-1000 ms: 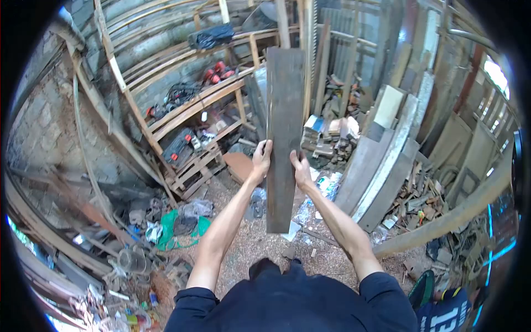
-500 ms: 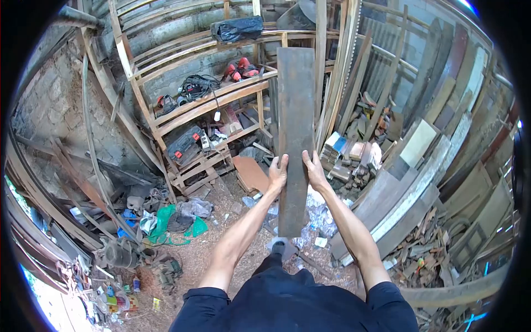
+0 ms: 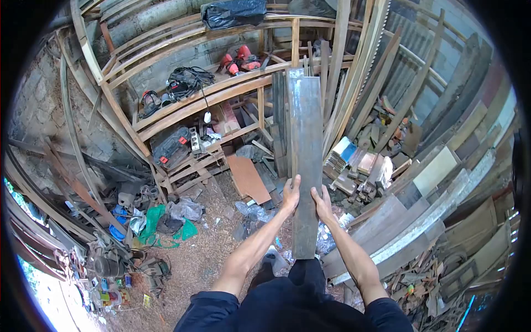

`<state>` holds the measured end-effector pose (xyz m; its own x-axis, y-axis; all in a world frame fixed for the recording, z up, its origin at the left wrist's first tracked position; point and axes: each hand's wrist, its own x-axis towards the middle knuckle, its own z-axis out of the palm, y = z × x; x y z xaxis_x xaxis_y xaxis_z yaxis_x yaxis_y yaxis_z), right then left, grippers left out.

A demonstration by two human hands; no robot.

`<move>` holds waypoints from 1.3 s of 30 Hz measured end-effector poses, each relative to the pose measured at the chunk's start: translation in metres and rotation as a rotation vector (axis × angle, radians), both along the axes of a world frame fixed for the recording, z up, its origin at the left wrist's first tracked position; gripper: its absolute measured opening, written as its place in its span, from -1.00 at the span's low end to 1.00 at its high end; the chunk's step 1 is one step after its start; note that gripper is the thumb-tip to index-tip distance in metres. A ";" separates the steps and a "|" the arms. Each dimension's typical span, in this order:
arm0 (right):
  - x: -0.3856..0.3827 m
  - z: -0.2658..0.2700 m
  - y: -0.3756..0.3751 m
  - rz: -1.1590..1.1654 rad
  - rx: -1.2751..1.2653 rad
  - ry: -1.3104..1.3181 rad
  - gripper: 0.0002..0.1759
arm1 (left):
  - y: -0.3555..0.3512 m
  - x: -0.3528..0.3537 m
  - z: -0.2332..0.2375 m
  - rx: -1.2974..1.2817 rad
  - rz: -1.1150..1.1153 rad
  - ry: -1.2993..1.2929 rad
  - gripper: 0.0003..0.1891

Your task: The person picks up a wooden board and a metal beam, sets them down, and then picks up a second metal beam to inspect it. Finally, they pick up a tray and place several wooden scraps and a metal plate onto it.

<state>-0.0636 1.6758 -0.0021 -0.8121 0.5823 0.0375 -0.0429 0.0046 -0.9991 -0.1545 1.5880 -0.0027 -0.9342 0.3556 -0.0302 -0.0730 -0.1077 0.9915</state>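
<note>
Grips plank (image 3: pixel 308 133) between left hand (image 3: pixel 291 196) and right hand (image 3: pixel 322 205); extends past grip both ways, with brown panel (image 3: pixel 247 179) left of grip.

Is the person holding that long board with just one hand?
No, the left hand and right hand hold the board at opposite edges.

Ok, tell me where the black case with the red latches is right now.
In the head view, left of centre: the black case sits low in the wooden rack, below the tangled black cable.
</note>
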 end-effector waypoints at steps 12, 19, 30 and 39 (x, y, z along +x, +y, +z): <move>-0.067 -0.056 0.090 0.167 0.026 -0.123 -0.33 | 0.073 -0.044 -0.085 -0.040 0.260 -0.156 -0.31; -0.131 -0.099 0.091 0.332 -0.058 -0.152 -0.43 | 0.070 -0.086 -0.117 -0.018 0.374 -0.304 -0.33; -0.238 -0.182 0.075 0.356 0.031 -0.379 -0.46 | 0.049 -0.189 -0.207 -0.113 0.379 -0.399 -0.45; -0.256 -0.309 0.100 0.294 0.107 -0.517 -0.30 | 0.071 -0.191 -0.313 -0.264 0.250 -0.347 -0.16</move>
<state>-0.3192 1.7759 -0.3111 -0.8668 0.3457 -0.3593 0.4339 0.1680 -0.8852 -0.3454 1.6592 -0.3158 -0.9089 0.0607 -0.4126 -0.4070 0.0871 0.9093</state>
